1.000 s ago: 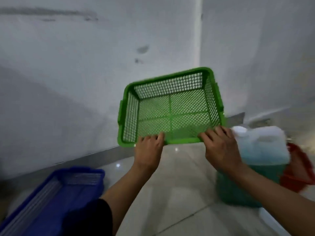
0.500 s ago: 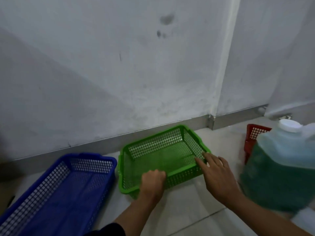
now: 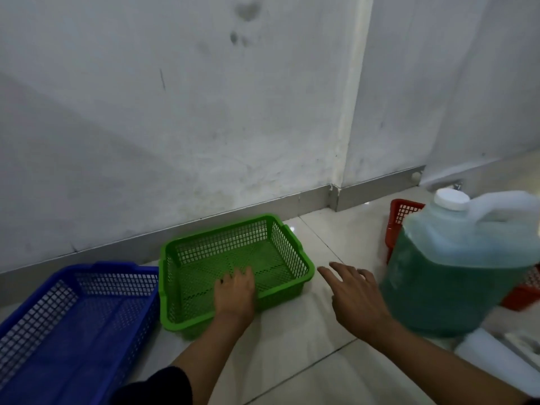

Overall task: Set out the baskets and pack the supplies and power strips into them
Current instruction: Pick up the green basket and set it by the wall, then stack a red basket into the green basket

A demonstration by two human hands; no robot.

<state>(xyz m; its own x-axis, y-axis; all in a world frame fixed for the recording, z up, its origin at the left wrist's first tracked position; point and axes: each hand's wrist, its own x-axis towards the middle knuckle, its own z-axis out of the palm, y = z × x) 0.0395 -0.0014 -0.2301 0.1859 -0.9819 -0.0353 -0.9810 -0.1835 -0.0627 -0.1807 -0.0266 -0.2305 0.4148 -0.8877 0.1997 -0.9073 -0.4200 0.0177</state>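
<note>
A green mesh basket (image 3: 263,244) sits flat on the tiled floor close to the wall. My left hand (image 3: 235,290) lies over its front rim, fingers curled down inside and holding the rim. My right hand (image 3: 355,296) hovers just right of the basket, fingers spread, holding nothing and clear of the basket. A larger blue mesh basket (image 3: 73,311) stands on the floor at the left, touching the green one's left side. A red mesh basket (image 3: 401,211) shows at the right, mostly hidden behind a jug.
A big translucent jug (image 3: 455,276) of green liquid with a white cap stands at the right, close to my right hand. White objects (image 3: 496,358) lie at the bottom right, too blurred to name. The wall and its metal skirting (image 3: 263,206) run behind the baskets.
The green basket came down from the air onto the floor beside the blue one. My right hand has let go of its rim and pulled away to the right.
</note>
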